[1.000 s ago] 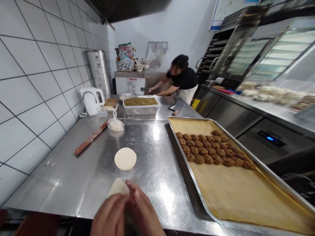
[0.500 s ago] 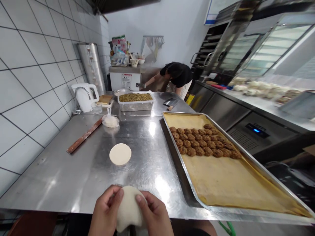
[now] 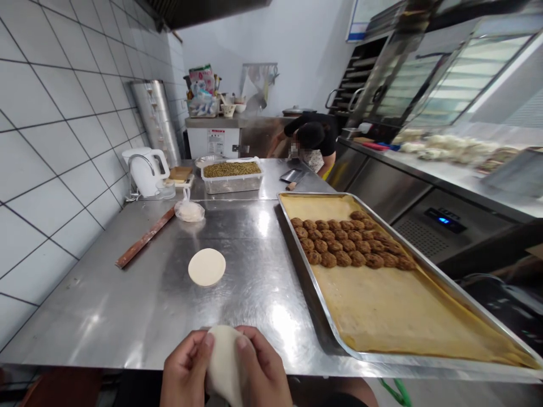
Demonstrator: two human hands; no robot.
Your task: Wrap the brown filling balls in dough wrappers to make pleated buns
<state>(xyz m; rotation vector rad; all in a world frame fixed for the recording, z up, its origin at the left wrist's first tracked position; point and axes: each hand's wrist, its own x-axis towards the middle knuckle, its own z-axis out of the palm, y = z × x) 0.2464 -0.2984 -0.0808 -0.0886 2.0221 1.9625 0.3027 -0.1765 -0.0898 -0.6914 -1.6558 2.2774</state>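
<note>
A soft white sheet of dough (image 3: 225,362) hangs between my two hands at the table's near edge, its lower part drooping below my thumbs. My left hand (image 3: 186,364) pinches its left side, thumb in front and fingers curled behind. On the other side my right hand (image 3: 263,364) grips it the same way. Beyond them a flat round dough wrapper (image 3: 207,267) lies on the steel table (image 3: 156,316). To the right, a metal tray (image 3: 316,285) lined with yellowish paper holds several rows of brown filling balls (image 3: 343,246).
A wooden stick (image 3: 144,237) and a knotted plastic bag of dough (image 3: 189,211) lie left. Farther back stand a white kettle (image 3: 146,170), a tub of greenish-brown filling (image 3: 233,183) and a scraper (image 3: 292,176). Another person (image 3: 314,138) bends down behind the table.
My hands have drawn slightly closer together, and the dough between them looks narrower and more folded. The person at the back has bent lower and shifted a little right.
</note>
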